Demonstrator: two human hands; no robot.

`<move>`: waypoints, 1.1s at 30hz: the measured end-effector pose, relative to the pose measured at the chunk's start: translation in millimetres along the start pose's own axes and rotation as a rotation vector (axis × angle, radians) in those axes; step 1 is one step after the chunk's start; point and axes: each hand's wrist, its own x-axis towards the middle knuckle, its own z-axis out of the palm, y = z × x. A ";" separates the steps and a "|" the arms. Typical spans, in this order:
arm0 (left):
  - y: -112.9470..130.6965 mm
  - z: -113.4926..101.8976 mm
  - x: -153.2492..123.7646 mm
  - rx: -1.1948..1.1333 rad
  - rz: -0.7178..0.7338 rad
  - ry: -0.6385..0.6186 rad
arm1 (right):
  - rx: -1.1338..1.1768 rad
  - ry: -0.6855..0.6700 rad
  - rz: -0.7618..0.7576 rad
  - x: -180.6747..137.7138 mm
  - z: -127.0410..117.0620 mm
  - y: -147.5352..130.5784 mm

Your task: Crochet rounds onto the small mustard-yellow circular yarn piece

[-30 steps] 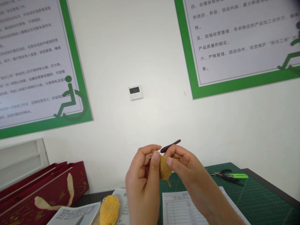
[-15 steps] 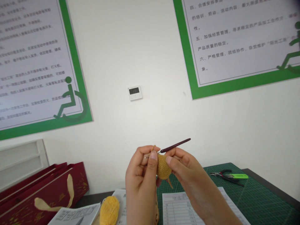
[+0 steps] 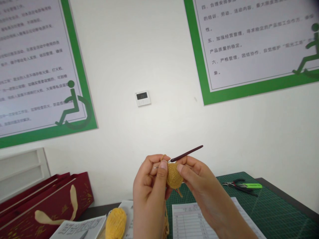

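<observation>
Between my two hands is a small round crochet piece (image 3: 174,176) in mustard yarn, its spiral of stitches facing me. My left hand (image 3: 153,181) pinches its left edge under the thumb, and a strand of yarn loops over the index finger. A crochet hook (image 3: 186,153) with a dark purple handle slants up to the right; its thin metal tip shows by my left fingers. My right hand (image 3: 196,177) grips the piece's right edge with thumb and fingers, just below the hook's handle. A short yarn tail hangs below the piece.
A yellow yarn ball (image 3: 116,223) lies left of my forearms, beside printed papers (image 3: 79,229). Dark red gift bags (image 3: 50,205) stand at the left. On the green cutting mat (image 3: 274,209) lie pliers (image 3: 240,186) with a light green part and a printed sheet (image 3: 191,220).
The crochet piece has tilted slightly, and its yarn tail has shifted a little. Both hands keep nearly the same grip and place. The view has moved very slightly.
</observation>
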 end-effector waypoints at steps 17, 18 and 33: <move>-0.8 -2.1 0.7 -0.189 -0.071 -0.012 | 0.115 -0.083 0.079 -2.5 9.5 -4.5; -1.3 -1.8 0.6 -0.202 -0.073 -0.004 | 0.110 -0.084 0.076 -2.2 9.3 -4.3; -5.3 -2.2 1.7 -0.191 -0.035 0.009 | 0.099 -0.063 0.061 -3.9 9.1 -5.2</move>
